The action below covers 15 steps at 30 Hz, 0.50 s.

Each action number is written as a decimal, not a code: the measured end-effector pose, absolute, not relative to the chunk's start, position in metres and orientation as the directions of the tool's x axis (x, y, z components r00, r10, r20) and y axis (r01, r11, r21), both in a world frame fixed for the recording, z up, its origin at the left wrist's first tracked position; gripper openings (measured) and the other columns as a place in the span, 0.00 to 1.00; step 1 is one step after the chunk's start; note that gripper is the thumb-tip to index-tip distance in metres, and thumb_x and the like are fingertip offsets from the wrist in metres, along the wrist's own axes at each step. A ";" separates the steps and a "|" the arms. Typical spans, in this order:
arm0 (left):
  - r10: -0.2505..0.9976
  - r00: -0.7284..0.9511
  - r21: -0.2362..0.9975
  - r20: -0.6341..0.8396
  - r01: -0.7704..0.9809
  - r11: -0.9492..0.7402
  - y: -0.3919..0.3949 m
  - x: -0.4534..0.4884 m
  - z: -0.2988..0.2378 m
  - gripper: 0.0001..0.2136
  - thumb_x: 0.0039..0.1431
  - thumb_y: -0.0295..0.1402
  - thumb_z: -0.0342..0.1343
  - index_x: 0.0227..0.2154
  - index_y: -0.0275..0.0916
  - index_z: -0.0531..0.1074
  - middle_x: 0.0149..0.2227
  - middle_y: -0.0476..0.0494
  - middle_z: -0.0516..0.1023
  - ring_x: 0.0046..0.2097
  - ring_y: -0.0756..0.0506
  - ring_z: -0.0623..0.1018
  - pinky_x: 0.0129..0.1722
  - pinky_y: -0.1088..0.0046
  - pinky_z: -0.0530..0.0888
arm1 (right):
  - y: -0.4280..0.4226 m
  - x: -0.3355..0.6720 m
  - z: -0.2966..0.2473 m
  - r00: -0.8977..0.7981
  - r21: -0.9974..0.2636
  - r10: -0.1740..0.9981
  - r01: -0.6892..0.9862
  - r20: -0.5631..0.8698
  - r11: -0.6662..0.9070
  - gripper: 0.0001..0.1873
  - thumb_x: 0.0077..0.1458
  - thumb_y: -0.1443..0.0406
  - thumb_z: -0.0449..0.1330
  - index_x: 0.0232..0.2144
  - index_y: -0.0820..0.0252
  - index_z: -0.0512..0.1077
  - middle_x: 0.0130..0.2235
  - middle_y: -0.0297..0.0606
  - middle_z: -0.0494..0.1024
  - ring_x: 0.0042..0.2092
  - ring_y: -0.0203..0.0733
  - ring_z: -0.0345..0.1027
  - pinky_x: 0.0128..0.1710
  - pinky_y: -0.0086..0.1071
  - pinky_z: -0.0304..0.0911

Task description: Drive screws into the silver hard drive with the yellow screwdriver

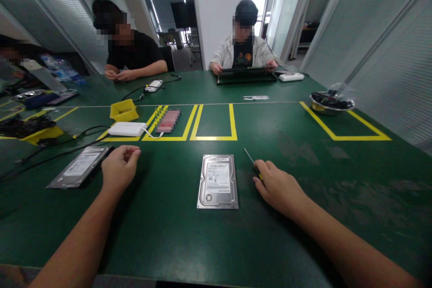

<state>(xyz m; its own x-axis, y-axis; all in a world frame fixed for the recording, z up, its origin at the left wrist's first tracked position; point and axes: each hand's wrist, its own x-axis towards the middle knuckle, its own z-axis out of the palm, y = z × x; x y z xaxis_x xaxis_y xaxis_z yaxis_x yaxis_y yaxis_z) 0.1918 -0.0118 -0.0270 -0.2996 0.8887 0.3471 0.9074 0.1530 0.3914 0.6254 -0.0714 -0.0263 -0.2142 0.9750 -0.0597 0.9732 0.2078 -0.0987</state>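
A silver hard drive [218, 182] lies label up on the green table, between my two hands. My right hand [275, 185] rests on the table to its right, fingers closed round a small screwdriver [250, 157] whose thin shaft points away to the upper left. My left hand [119, 166] hovers curled to the drive's left, fingers folded in with nothing showing in them. It sits beside a second hard drive [80, 167] lying flat at the left.
Yellow tape boxes [214, 137] mark the table. A yellow bin [123, 110], a white power bank [127, 129] with cable and a blurred pink item lie beyond my left hand. A metal bowl [331, 103] stands far right. Two people sit opposite.
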 end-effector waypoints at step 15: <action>0.913 0.349 0.526 0.210 0.747 -0.407 -0.060 0.293 0.000 0.11 0.65 0.41 0.51 0.33 0.39 0.70 0.31 0.47 0.75 0.33 0.47 0.74 0.32 0.73 0.69 | -0.074 0.625 -0.024 -0.221 -0.156 0.971 0.966 -0.087 0.206 0.16 0.66 0.60 0.52 0.54 0.59 0.60 0.45 0.42 0.68 0.39 0.42 0.70 0.34 0.31 0.60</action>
